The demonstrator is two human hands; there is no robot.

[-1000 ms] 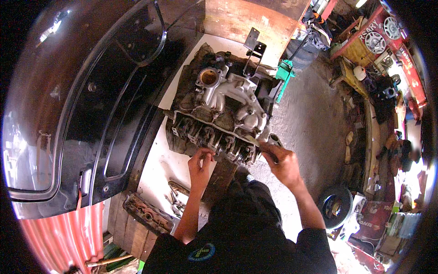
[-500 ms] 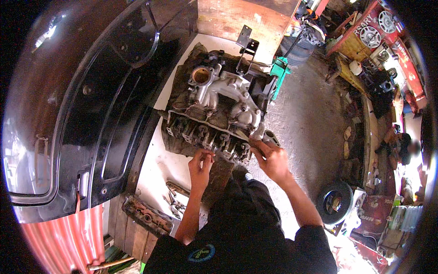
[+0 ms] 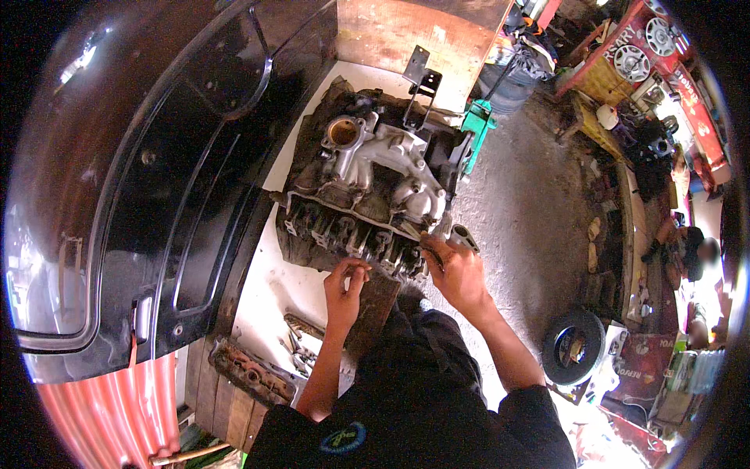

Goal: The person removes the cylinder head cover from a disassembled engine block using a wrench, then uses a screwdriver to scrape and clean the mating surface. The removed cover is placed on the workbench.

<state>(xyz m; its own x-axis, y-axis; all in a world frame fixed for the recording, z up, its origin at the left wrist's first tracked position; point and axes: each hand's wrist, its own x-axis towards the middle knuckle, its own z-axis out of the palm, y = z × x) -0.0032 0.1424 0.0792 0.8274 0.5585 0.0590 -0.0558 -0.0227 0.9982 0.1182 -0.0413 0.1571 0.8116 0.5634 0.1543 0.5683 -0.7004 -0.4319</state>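
**Both hands at near edge of engine**

Left hand point(image 3: 344, 283) at lower edge of engine point(image 3: 367, 195), fingers curled together, tips bunched against the row of valve parts; looked like pinching something small, item itself too small to tell. Right hand point(image 3: 457, 273) just right of it, closed around a thin dark tool point(image 3: 432, 252), thumb and fingers wrapped, tool tip touching engine's near right corner. Hands near each other, not touching. Engine greasy, pale metal manifold point(image 3: 383, 160) on top with round opening, sat on white board point(image 3: 273, 289) over wooden bench point(image 3: 234, 406). Loose bolts and small tools point(image 3: 301, 352) lying on board below left hand, apart from it. Dirty long metal cover point(image 3: 250, 375) at board's lower left edge. Dark car hood point(image 3: 156, 195) propped along left side. Tyre point(image 3: 574, 348) on concrete floor point(image 3: 523, 211), well right of right hand. Green stand point(image 3: 476, 125) beyond engine.
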